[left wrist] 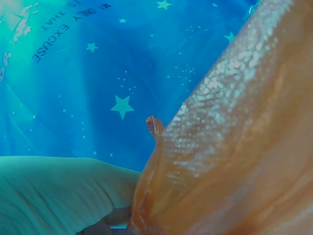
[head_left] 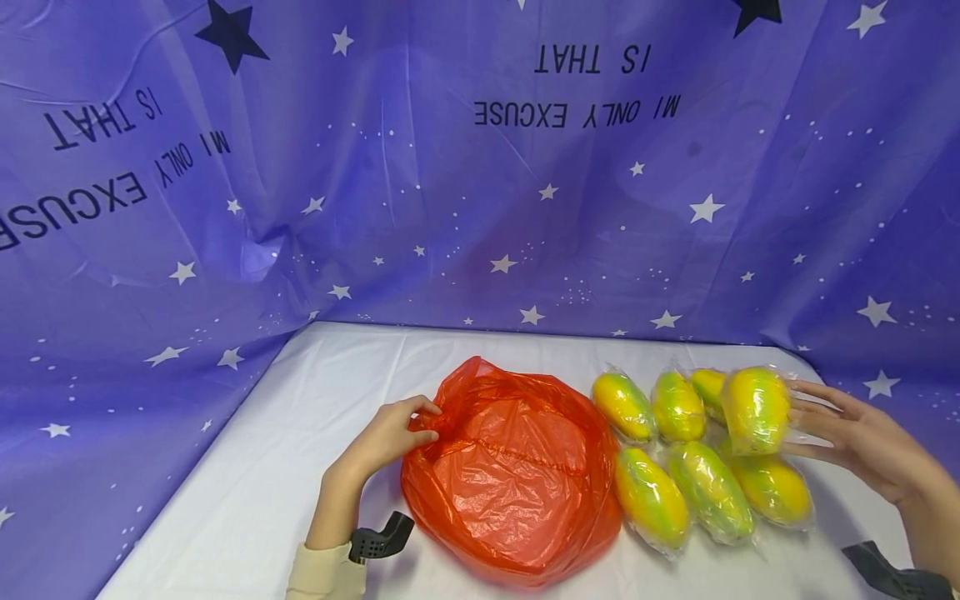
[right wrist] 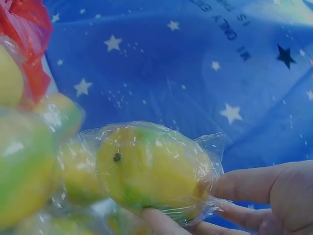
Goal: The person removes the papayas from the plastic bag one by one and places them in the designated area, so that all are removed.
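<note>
A red plastic bag [head_left: 517, 500] lies with its mouth spread wide on the white table. My left hand [head_left: 386, 437] pinches the left rim of the bag between thumb and fingers; in the left wrist view the bag film [left wrist: 234, 137] rises beside the thumb [left wrist: 63, 191]. On the right, my right hand [head_left: 862, 437] grips a yellow-green mango [head_left: 757, 408] by its end, above the others. That mango [right wrist: 151, 169] is wrapped in clear film and has a dark stem spot. Its fingers [right wrist: 254, 183] press on the wrapped end.
Several more wrapped mangoes [head_left: 652, 500] lie in two rough rows close to the bag's right side. White cloth covers the table [head_left: 315, 392]. A purple curtain with stars and lettering [head_left: 480, 208] hangs behind and at both sides.
</note>
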Motion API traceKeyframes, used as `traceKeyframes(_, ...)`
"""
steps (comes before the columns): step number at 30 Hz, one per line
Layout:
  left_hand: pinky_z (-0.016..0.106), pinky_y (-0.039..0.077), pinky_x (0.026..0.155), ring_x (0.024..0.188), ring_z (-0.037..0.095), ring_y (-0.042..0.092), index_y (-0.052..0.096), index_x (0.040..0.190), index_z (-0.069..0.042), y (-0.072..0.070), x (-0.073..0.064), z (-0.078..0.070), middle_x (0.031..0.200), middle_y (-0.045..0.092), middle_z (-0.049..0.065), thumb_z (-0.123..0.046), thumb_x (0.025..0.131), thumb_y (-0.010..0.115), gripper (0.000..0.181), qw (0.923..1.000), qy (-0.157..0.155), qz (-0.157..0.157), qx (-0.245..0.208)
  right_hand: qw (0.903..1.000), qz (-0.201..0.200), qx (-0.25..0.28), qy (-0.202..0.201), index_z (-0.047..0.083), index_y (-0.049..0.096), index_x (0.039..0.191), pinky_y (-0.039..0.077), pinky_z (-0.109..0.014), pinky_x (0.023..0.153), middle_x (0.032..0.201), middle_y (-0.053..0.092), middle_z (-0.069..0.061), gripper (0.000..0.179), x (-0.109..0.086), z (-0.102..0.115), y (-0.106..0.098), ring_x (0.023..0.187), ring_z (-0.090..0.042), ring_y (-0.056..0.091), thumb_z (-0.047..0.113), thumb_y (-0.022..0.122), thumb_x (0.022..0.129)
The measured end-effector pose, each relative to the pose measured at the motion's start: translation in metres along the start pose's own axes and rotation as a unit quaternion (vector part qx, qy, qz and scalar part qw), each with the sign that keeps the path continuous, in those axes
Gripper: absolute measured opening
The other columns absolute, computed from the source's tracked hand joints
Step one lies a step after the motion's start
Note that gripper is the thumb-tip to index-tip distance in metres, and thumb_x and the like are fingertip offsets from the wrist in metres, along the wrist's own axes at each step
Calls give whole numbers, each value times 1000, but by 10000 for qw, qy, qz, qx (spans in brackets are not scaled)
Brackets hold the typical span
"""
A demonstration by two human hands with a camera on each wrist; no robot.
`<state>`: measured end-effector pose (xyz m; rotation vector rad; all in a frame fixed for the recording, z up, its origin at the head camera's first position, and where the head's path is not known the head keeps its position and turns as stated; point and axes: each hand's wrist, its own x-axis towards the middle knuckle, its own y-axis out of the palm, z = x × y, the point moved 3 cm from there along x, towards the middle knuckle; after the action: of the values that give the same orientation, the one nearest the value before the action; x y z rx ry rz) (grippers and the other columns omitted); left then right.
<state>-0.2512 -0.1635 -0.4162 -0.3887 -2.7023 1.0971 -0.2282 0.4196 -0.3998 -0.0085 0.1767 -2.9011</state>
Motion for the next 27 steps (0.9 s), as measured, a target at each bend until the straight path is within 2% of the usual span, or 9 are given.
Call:
traceKeyframes(3, 41, 52, 83, 96, 24, 64, 67, 106, -7, -1, 0, 0, 104, 68, 4, -4, 83, 73, 23, 10000, 13, 4, 28, 9998, -163, 68, 134, 33, 46, 127, 57, -34, 71, 112, 58, 21, 41, -2, -7, -10, 95, 0, 62, 2, 43, 102)
traceKeyframes(5, 41, 52, 83, 96, 24, 64, 67, 106, -7, -1, 0, 1, 104, 68, 4, -4, 83, 73, 23, 10000, 30, 4, 37, 9991, -320, 56, 266, 31, 38, 136, 56, -30, 70, 109, 56, 24, 44, -4, -12, -16, 93, 2, 61, 3, 43, 102)
traceKeyframes(9, 42, 52, 83, 95, 24, 64, 67, 106, -7, -1, 1, 1, 104, 68, 5, -3, 83, 73, 23, 10000, 53, -6, 79, 9971, -593, 168, 451, 28, 28, 140, 56, -27, 68, 104, 54, 27, 47, -10, -22, -25, 89, 4, 60, 4, 43, 102)
traceKeyframes(12, 42, 52, 83, 95, 24, 64, 67, 106, -7, -1, 2, 1, 104, 68, 5, -3, 83, 72, 23, 9999, 60, -13, 99, 9964, -676, 263, 444, 24, 11, 151, 56, -27, 67, 102, 55, 28, 62, -13, -26, -30, 87, 4, 61, 4, 44, 102)
traceKeyframes(15, 42, 52, 83, 95, 24, 64, 67, 106, -7, -1, 2, 1, 105, 68, 5, -3, 83, 72, 23, 10000, 62, -11, 65, 9951, -737, 530, 403, 3, -17, 150, 56, -27, 67, 99, 58, 24, 76, -15, -30, -35, 86, 1, 62, 2, 43, 102)
traceKeyframes(20, 43, 52, 83, 96, 25, 64, 67, 106, -6, -1, 1, 1, 105, 68, 6, -2, 83, 72, 23, 10000, 70, -10, 6, 9877, -996, 1080, 539, 4, -23, 147, 57, -29, 68, 92, 64, 13, 81, -18, -39, -43, 82, -6, 65, 2, 44, 101)
traceKeyframes(22, 43, 52, 83, 96, 26, 64, 67, 106, -6, -1, 1, 1, 104, 68, 5, -3, 83, 72, 23, 10000, 66, -7, 13, 9852, -1135, 1093, 673, 8, -23, 148, 57, -29, 67, 90, 62, 15, 83, -18, -42, -46, 80, -6, 64, 5, 46, 101)
traceKeyframes(23, 43, 52, 83, 96, 26, 64, 67, 105, -6, -1, 1, 1, 104, 68, 5, -3, 83, 72, 23, 10000, 57, -6, 18, 9839, -1162, 1150, 723, 1, -26, 143, 57, -30, 68, 89, 61, 15, 83, -19, -44, -48, 79, -5, 64, 5, 46, 101)
traceKeyframes(27, 42, 52, 83, 95, 25, 64, 67, 105, -7, -1, 0, 1, 103, 68, 4, -4, 83, 72, 23, 10000, 35, -11, 27, 9771, -1267, 1460, 891, 3, -29, 142, 57, -34, 69, 87, 58, 17, 85, -20, -51, -51, 78, -6, 65, 5, 46, 101)
